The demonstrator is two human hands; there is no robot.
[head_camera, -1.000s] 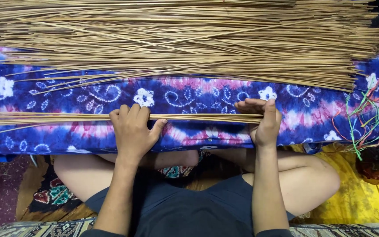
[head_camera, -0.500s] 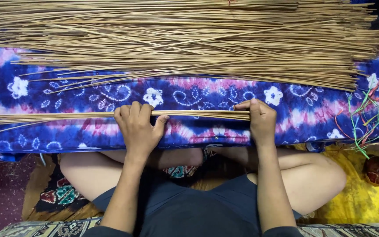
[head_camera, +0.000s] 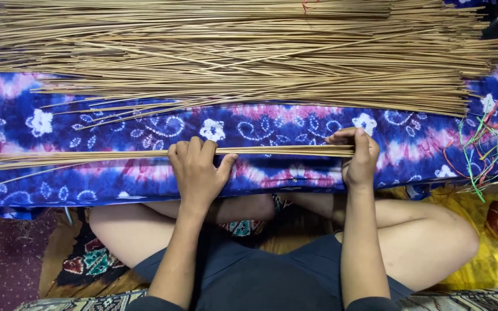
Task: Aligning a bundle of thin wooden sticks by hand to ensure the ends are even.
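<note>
Where both hands press, thin tan sticks (head_camera: pixel 145 154) lie bundled.

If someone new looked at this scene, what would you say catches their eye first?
First, the big pile of thin tan sticks spread across the top, lying on a vivid blue and pink tie-dye cloth with white flowers. Next, the small bundle of sticks lower down, with the left hand laid over its middle and the right hand at its right end. Coloured strings lie tangled at the right edge.
</note>
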